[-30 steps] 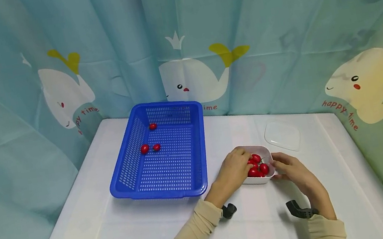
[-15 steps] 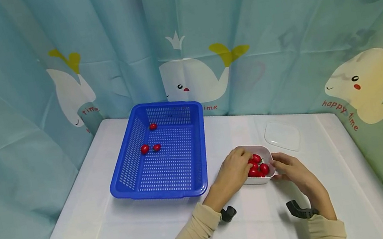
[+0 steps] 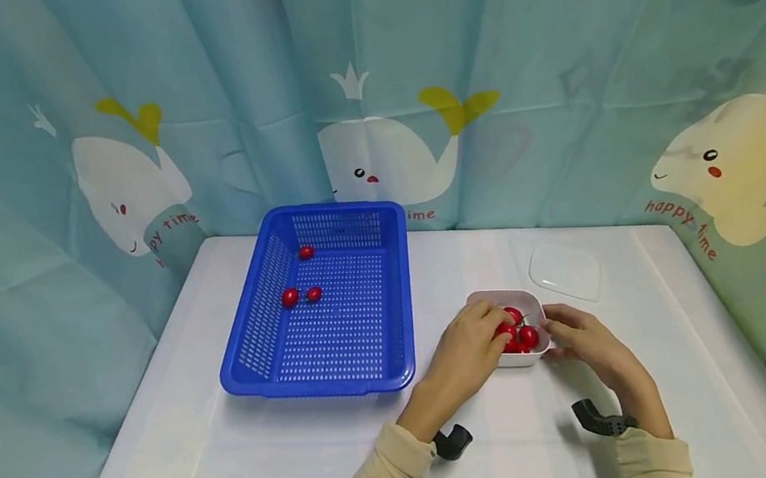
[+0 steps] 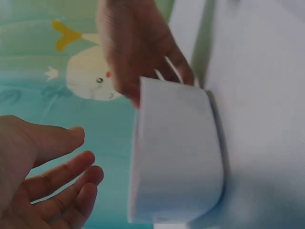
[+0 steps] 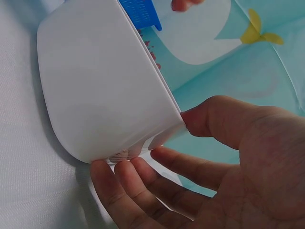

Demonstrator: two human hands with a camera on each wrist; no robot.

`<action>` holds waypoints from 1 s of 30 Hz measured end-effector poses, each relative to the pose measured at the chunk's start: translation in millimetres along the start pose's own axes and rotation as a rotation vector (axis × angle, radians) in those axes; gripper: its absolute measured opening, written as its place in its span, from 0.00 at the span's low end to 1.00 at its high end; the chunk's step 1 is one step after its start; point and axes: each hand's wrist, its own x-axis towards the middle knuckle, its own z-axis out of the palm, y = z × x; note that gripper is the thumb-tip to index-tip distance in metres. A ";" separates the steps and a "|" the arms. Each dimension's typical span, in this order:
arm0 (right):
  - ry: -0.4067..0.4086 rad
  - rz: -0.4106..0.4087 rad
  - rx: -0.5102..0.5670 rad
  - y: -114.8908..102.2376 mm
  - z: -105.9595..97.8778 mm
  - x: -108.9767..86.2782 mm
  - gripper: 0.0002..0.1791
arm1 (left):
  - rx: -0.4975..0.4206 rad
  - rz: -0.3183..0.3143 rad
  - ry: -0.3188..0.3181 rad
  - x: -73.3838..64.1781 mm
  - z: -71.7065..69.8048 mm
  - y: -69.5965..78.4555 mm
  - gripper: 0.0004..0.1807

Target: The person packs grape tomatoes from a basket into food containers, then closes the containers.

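A small white plastic box (image 3: 521, 361) stands on the table with several red cherry tomatoes (image 3: 528, 335) in it, some with green stems. My left hand (image 3: 472, 342) hovers over its left side, fingers bent loosely. The left wrist view shows nothing between the thumb and fingers of that hand (image 4: 52, 176), apart from the box. My right hand (image 3: 587, 344) holds the box's right end. In the right wrist view its thumb touches the upper rim and its fingertips (image 5: 102, 174) rest against the wall of the white box (image 5: 100, 86). The left hand hides some tomatoes.
A blue perforated basket (image 3: 401, 303) stands to the left of the box, with a few cherry tomatoes (image 3: 290, 298) on its bottom. A clear lid (image 3: 565, 272) lies behind the box on the right. A whale-print curtain (image 3: 365, 39) hangs along the table's back and sides.
My left hand has drawn back slightly toward the lower left, so more of the box's left rim shows. The right hand and the basket have stayed in place.
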 end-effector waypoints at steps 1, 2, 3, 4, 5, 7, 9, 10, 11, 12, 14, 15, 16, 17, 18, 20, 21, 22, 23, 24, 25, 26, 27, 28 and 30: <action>0.000 -0.002 -0.001 -0.1 0.0 0.0 0.31 | -0.022 0.003 0.004 -1.4 -3.1 1.3 0.09; 0.000 -0.003 -0.001 -0.3 0.0 0.0 0.31 | -0.043 0.005 0.007 -2.5 -6.0 2.4 0.09; 0.001 -0.005 -0.003 -0.3 0.1 0.0 0.31 | -0.059 0.005 0.011 -3.7 -8.8 3.2 0.09; 0.001 -0.006 -0.003 -0.3 0.1 0.1 0.31 | -0.074 0.003 0.012 -5.0 -11.1 3.5 0.09; 0.000 -0.006 -0.003 -0.2 0.2 0.2 0.32 | -0.085 -0.002 0.010 -6.4 -13.3 3.7 0.09; 0.001 -0.006 -0.001 0.1 0.3 0.6 0.32 | -0.113 -0.011 -0.001 -9.1 -19.2 4.1 0.09; 0.002 -0.005 -0.002 0.4 0.6 0.9 0.32 | -0.157 -0.021 -0.019 -12.1 -26.2 4.3 0.09; 0.002 -0.003 -0.002 0.5 0.7 0.9 0.32 | -0.178 -0.022 -0.031 -13.6 -30.0 3.9 0.10; 0.001 -0.002 -0.006 0.6 0.7 1.0 0.32 | -0.200 -0.020 -0.047 -15.1 -34.9 3.8 0.10; 0.002 0.001 -0.008 0.6 0.9 1.0 0.32 | -0.219 -0.018 -0.064 -16.8 -39.6 3.4 0.11; 0.003 0.007 -0.017 0.6 1.1 0.7 0.32 | -0.238 -0.001 -0.098 -20.3 -48.3 1.3 0.12; 0.004 0.010 -0.019 0.7 1.1 0.7 0.32 | -0.235 0.006 -0.115 -22.3 -52.3 -0.2 0.12; 0.003 0.013 -0.022 0.5 1.1 0.7 0.32 | -0.235 0.012 -0.132 -24.5 -56.4 -2.2 0.13; 0.003 0.015 -0.024 0.4 1.2 0.8 0.32 | -0.233 0.016 -0.148 -27.0 -60.5 -3.9 0.14; 0.003 0.017 -0.023 0.3 1.3 0.8 0.32 | -0.229 0.018 -0.160 -29.6 -64.0 -6.1 0.14; 0.002 0.020 -0.020 0.1 1.4 1.0 0.32 | -0.235 0.027 -0.174 -35.1 -71.4 -10.3 0.15; 0.001 0.021 -0.018 0.2 1.4 1.1 0.32 | -0.241 0.027 -0.177 -37.8 -75.5 -12.3 0.15; 0.001 0.022 -0.018 0.3 1.5 1.2 0.32 | -0.250 0.031 -0.174 -40.2 -79.5 -14.5 0.15; 0.001 0.022 -0.017 0.4 1.6 1.2 0.32 | -0.258 0.031 -0.170 -42.8 -83.5 -16.5 0.16; 0.001 0.021 -0.019 0.8 1.5 1.5 0.32 | -0.271 0.033 -0.167 -45.1 -87.7 -18.5 0.16; 0.002 0.021 -0.021 1.2 1.5 1.5 0.32 | -0.283 0.037 -0.164 -47.1 -92.0 -20.5 0.16; 0.003 0.020 -0.019 1.5 1.5 1.6 0.32 | -0.293 0.036 -0.161 -48.7 -96.0 -22.6 0.16; 0.004 0.017 -0.020 2.0 1.3 1.8 0.32 | -0.294 0.029 -0.161 -50.5 -100.5 -24.1 0.16; 0.003 0.015 -0.019 2.3 1.1 1.9 0.32 | -0.298 0.020 -0.164 -51.8 -105.3 -25.2 0.16; 0.003 0.010 -0.017 2.9 0.8 2.3 0.32 | -0.278 0.004 -0.169 -54.2 -114.7 -28.1 0.16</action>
